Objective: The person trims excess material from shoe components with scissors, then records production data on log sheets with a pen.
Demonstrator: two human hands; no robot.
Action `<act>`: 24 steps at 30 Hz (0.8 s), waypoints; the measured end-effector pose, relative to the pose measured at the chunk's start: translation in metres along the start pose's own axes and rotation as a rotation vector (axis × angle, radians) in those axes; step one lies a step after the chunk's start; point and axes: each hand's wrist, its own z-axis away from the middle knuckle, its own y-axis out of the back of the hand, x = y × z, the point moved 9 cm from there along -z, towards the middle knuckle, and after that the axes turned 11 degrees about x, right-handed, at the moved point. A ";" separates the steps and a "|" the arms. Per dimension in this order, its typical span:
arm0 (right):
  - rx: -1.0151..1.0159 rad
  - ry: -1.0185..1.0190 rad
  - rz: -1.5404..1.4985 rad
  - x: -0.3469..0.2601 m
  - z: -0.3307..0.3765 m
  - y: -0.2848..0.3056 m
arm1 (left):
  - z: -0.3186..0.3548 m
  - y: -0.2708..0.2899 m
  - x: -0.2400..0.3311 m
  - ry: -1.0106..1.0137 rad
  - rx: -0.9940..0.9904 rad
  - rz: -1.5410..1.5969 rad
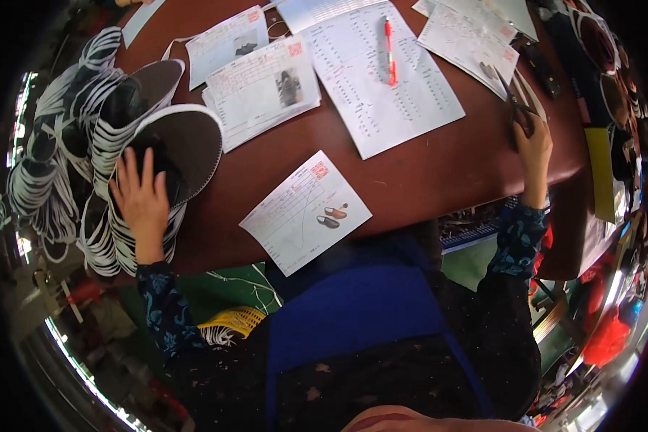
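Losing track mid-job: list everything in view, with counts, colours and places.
Dark pieces: many, uncountable where overlapped, white-edged, bundled left.
Scissors: one, dark-handled, right.
Slip: one, white, near the front edge.
Long sheet: one on top, white, upper centre.
Pen: one, red, on the long sheet.
Other papers: several, mostly white, far side.
Black object: one, kind unclear, far right.
Table: one, red-brown, centre.
Yellow basket-like item: one, below the table.
Rim clutter: uncountable, mixed colours, blurred.
Apron: one, blue, worn.
Left hand: one, dark-sleeved, spread on the dark pieces.
Right hand: one, dark-sleeved, holding the scissors.
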 end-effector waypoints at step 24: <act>-0.184 0.530 -0.331 -0.270 -0.031 -0.089 | 0.096 -0.038 -0.031 0.342 -0.546 0.149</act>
